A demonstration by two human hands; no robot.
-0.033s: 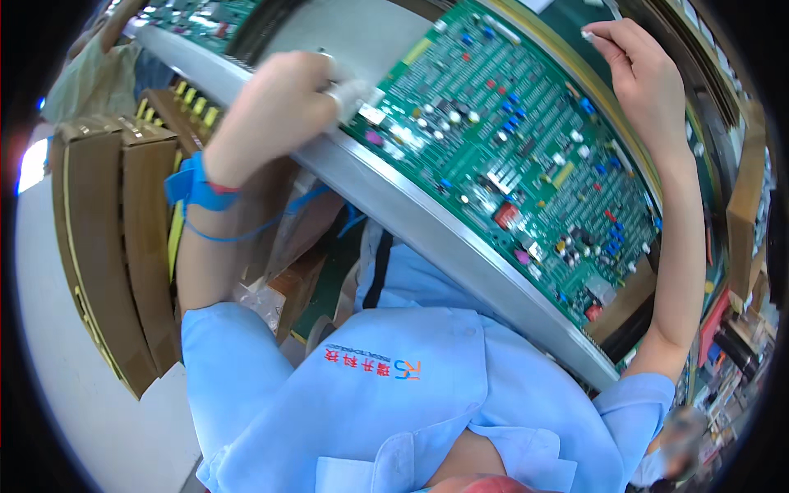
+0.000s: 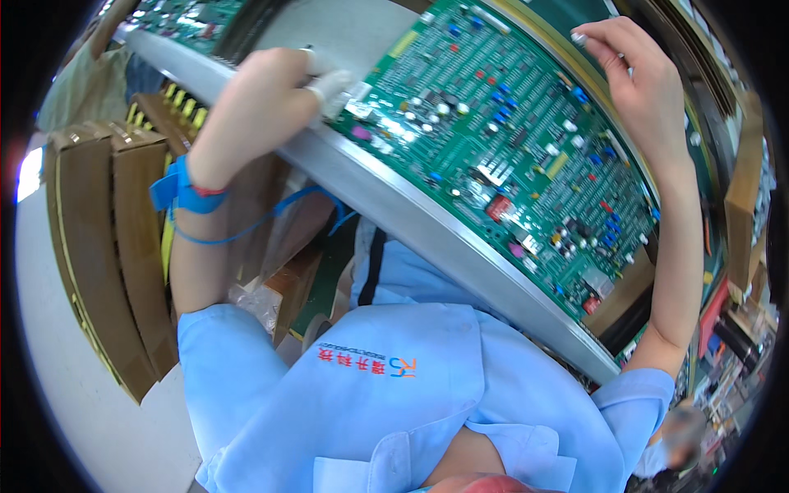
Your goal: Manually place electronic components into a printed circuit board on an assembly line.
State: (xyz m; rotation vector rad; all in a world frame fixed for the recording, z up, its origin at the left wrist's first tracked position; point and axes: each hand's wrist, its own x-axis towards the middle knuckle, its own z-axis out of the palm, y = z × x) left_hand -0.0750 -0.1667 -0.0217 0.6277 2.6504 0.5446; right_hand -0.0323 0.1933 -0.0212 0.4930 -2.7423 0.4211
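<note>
2 brown cartons stand left of the left hand; their contents are hidden. beyond the right hand, to its right, a cardboard tray holds pale pieces, too small to identify. the left hand is curled, with white coverings on its fingertips beside the circuit board's nearest corner; whether it grips the board cannot be told. that green board lies between the hands, along a metal rail. the right hand pinches a small whitish part, thumb and fingers nearly closed.
</note>
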